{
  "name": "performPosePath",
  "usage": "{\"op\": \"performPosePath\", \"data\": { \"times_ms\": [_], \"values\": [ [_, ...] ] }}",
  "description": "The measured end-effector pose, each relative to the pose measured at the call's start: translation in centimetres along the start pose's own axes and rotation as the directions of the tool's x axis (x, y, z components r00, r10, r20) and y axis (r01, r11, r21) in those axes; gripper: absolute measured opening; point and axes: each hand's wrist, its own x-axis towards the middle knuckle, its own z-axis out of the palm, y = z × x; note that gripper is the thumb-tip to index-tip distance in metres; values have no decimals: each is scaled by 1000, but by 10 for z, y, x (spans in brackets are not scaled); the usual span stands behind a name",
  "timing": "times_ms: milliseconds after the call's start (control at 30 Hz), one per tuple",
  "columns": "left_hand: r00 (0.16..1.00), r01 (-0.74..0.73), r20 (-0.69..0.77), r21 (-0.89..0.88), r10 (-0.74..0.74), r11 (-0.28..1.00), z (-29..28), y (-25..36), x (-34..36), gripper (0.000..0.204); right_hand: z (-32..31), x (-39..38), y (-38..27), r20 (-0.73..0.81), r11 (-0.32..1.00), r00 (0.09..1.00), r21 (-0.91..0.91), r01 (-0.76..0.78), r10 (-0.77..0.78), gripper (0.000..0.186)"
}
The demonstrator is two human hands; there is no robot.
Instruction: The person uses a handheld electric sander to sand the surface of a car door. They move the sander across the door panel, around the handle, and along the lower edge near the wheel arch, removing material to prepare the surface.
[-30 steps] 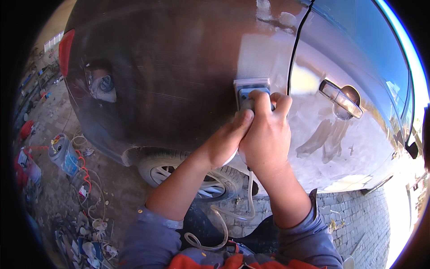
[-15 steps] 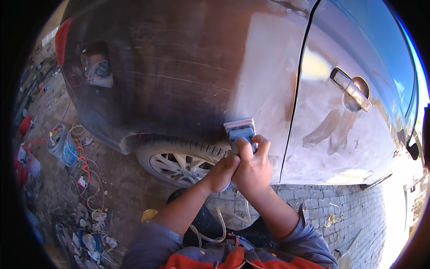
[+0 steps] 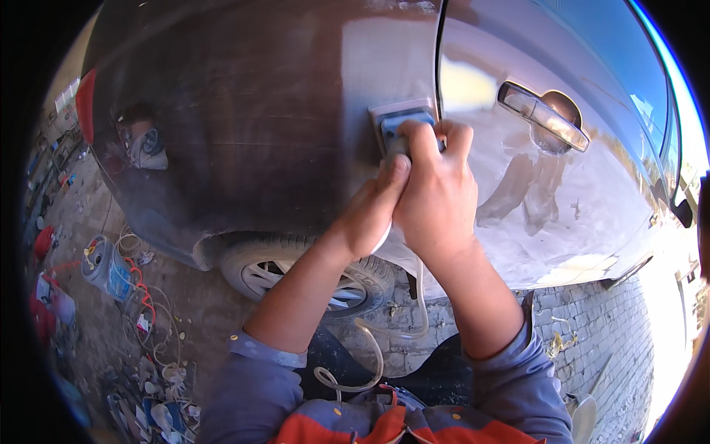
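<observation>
Paved yard (image 3: 592, 325) | dusty car panel (image 3: 244, 126) | left hand (image 3: 370, 211), right hand (image 3: 436, 192) both gripping blue sanding block (image 3: 399, 122)

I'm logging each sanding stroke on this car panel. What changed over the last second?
Both hands, left and right, slid the sanding block down the rear panel toward the wheel, then back up beside the door gap, near where it began. The two-handed grip stayed the same. The door handle and hose stayed as they were.
</observation>
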Motion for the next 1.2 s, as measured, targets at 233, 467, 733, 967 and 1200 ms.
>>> {"op": "performPosePath", "data": {
  "times_ms": [233,467,733,967,1200],
  "values": [
    [997,52,66,-90,-46,995,7,1,15,80,-10,12,11,-11,1000,1000,-23,3,-3,38],
    [985,129,105,60,-135,990,16,-102,-37,83,5,-82,53,83,994,992,29,-101,99,47],
    [990,63,122,44,-68,997,6,-15,-5,79,-5,-23,20,20,997,998,40,-62,61,45],
    [985,99,-123,-168,-121,981,-6,51,37,78,-4,56,-11,-132,998,991,64,21,-13,23],
    [985,168,-33,-27,-169,985,-4,17,18,87,-4,23,6,-56,997,998,71,-17,21,29]
  ]
}}
